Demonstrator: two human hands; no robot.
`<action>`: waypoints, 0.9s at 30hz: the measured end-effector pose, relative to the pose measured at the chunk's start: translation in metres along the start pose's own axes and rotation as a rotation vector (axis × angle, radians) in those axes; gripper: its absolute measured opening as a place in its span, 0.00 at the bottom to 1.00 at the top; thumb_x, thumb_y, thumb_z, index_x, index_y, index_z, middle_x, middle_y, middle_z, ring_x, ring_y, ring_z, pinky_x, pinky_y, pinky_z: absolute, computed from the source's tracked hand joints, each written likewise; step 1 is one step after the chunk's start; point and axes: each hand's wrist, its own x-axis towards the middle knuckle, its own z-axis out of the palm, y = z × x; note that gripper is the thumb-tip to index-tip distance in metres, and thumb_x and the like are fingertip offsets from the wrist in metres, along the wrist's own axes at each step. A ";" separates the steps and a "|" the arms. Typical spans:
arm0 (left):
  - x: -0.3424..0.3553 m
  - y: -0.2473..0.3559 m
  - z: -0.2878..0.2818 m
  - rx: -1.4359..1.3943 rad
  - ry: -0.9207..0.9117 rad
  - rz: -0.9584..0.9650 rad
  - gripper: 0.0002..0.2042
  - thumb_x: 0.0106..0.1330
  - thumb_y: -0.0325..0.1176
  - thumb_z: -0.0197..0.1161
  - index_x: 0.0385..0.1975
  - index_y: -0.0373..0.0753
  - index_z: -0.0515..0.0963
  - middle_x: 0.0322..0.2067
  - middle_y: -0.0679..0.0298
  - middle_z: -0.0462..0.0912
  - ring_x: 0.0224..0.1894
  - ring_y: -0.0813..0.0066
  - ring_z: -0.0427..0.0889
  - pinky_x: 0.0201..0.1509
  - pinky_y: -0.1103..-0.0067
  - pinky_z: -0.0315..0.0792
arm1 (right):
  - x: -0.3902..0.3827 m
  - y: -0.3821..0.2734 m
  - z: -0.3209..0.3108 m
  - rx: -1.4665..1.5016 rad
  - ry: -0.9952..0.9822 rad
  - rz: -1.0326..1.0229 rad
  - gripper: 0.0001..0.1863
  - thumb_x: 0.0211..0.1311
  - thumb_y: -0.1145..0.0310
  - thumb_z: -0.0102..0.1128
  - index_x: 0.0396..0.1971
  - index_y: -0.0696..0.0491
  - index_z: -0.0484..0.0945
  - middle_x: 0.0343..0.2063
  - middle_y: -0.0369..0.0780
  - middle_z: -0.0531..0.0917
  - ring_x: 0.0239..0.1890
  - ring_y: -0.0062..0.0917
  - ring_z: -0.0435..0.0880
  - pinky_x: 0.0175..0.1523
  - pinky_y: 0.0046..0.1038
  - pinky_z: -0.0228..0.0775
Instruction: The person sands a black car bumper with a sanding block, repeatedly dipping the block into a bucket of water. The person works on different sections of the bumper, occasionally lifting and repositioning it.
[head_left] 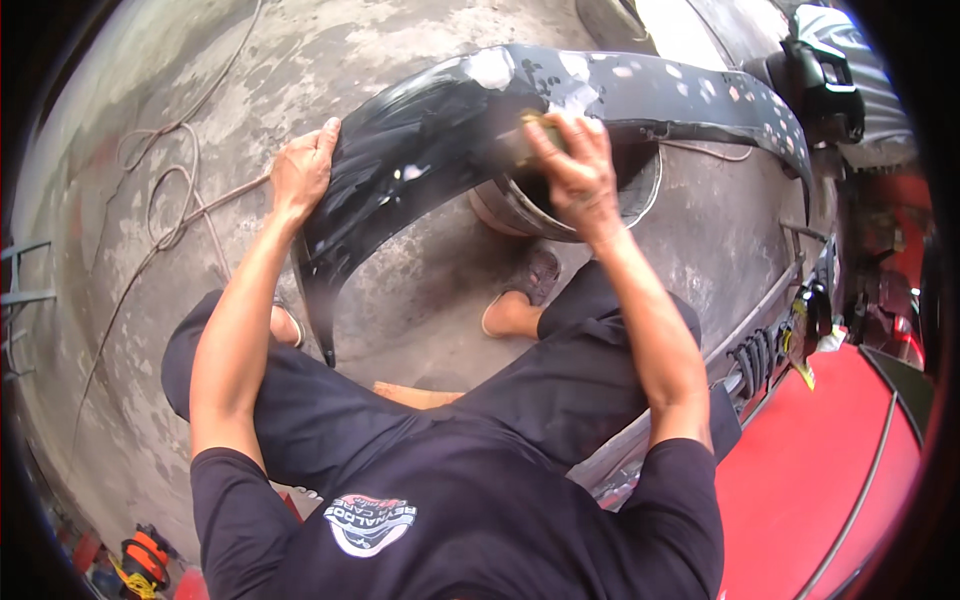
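A long curved dark car bumper (410, 130) arches in front of me, its left part wet and shiny, its right part dull grey with several pale patches. My left hand (302, 172) is closed on the bumper's left edge and steadies it. My right hand (582, 178) presses a yellowish sponge-like pad (530, 128) against the middle of the bumper, with its fingers wrapped over it. The pad is blurred by motion and partly covered by the fingers. White smears lie on the surface beside it.
A round bucket (648, 205) stands under the bumper's middle. A thin hose or cord (182, 215) loops over the concrete floor at left. To the right are a metal frame (760, 310), a red panel (810, 470) and a black machine (828, 90). Wood (415, 395) lies between my legs.
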 end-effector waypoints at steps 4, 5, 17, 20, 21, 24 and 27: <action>-0.005 -0.007 -0.005 0.009 -0.012 -0.016 0.37 0.81 0.68 0.49 0.30 0.34 0.82 0.30 0.43 0.85 0.38 0.36 0.84 0.44 0.55 0.74 | 0.018 -0.034 0.015 0.127 -0.119 -0.076 0.24 0.59 0.72 0.71 0.57 0.39 0.90 0.60 0.45 0.83 0.64 0.44 0.79 0.73 0.51 0.69; -0.006 -0.008 -0.006 -0.004 -0.001 -0.011 0.37 0.81 0.68 0.49 0.30 0.34 0.82 0.30 0.43 0.85 0.38 0.36 0.84 0.44 0.54 0.74 | 0.021 -0.024 0.012 0.117 -0.139 -0.103 0.25 0.60 0.75 0.69 0.58 0.39 0.90 0.61 0.44 0.83 0.65 0.44 0.79 0.73 0.49 0.70; -0.008 0.004 -0.007 -0.051 0.015 -0.026 0.36 0.81 0.67 0.49 0.29 0.36 0.83 0.31 0.43 0.86 0.40 0.36 0.86 0.46 0.54 0.75 | 0.038 -0.008 0.001 0.146 -0.275 -0.073 0.30 0.60 0.80 0.69 0.62 0.41 0.89 0.64 0.43 0.84 0.67 0.45 0.78 0.73 0.44 0.72; -0.007 0.003 -0.009 0.042 0.008 -0.002 0.36 0.81 0.67 0.49 0.30 0.36 0.83 0.30 0.44 0.86 0.39 0.38 0.86 0.45 0.55 0.75 | 0.032 0.046 -0.022 0.122 -0.265 0.049 0.28 0.62 0.80 0.69 0.62 0.44 0.89 0.63 0.43 0.85 0.66 0.44 0.80 0.72 0.42 0.72; -0.007 0.000 -0.006 0.038 0.014 -0.008 0.36 0.81 0.67 0.50 0.30 0.36 0.83 0.30 0.44 0.85 0.39 0.38 0.85 0.45 0.55 0.75 | 0.030 0.040 -0.018 0.115 -0.241 0.017 0.28 0.62 0.80 0.70 0.62 0.44 0.89 0.62 0.43 0.85 0.66 0.44 0.80 0.72 0.42 0.71; -0.004 -0.003 0.001 0.006 0.027 -0.015 0.35 0.81 0.67 0.50 0.30 0.36 0.83 0.30 0.45 0.85 0.38 0.39 0.85 0.45 0.55 0.75 | 0.037 -0.013 0.009 0.180 -0.187 -0.083 0.28 0.62 0.79 0.69 0.61 0.41 0.89 0.63 0.43 0.84 0.67 0.44 0.78 0.74 0.44 0.69; -0.006 -0.003 -0.005 -0.039 0.016 -0.022 0.35 0.80 0.67 0.51 0.29 0.36 0.83 0.29 0.44 0.85 0.38 0.38 0.85 0.45 0.55 0.75 | 0.048 -0.032 0.002 0.295 -0.299 -0.077 0.27 0.59 0.79 0.66 0.59 0.41 0.90 0.62 0.44 0.83 0.68 0.46 0.77 0.77 0.50 0.66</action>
